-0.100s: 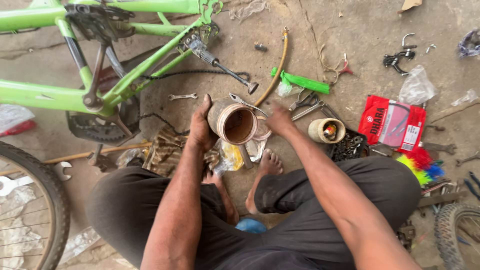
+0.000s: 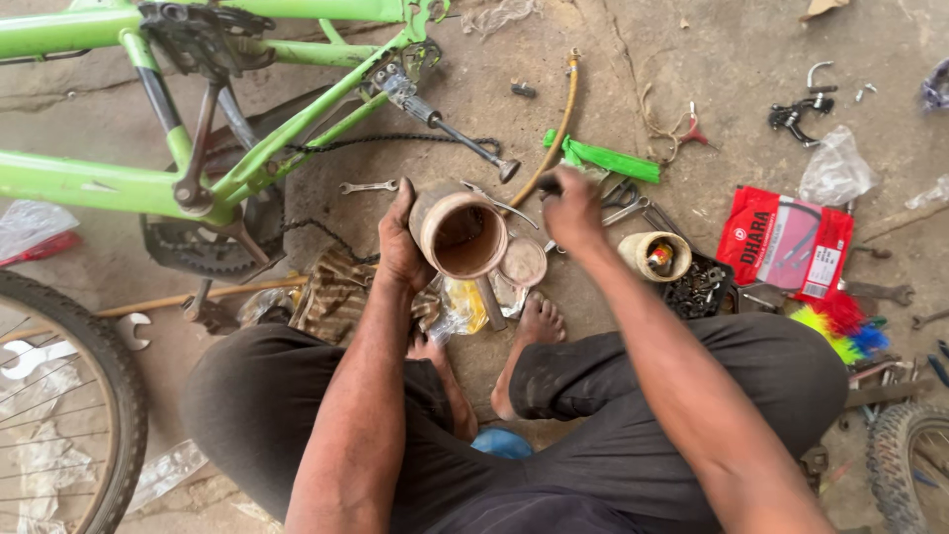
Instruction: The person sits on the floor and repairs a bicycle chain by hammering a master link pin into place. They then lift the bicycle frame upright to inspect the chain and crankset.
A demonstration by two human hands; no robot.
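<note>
While the left hand (image 2: 400,247) grips the open tin (image 2: 460,232) by its side wall, tilted above the feet, it looks light, stiff, grimy (perhaps slippery). Right hand (image 2: 573,203) is closed on something small beside it.

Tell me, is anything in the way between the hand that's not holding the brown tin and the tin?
Nothing visible is. The left hand already grips the brown tin by its side, mouth tilted toward the camera. The right hand is just beside it, over the tools on the ground, with only open air between it and the tin.
</note>
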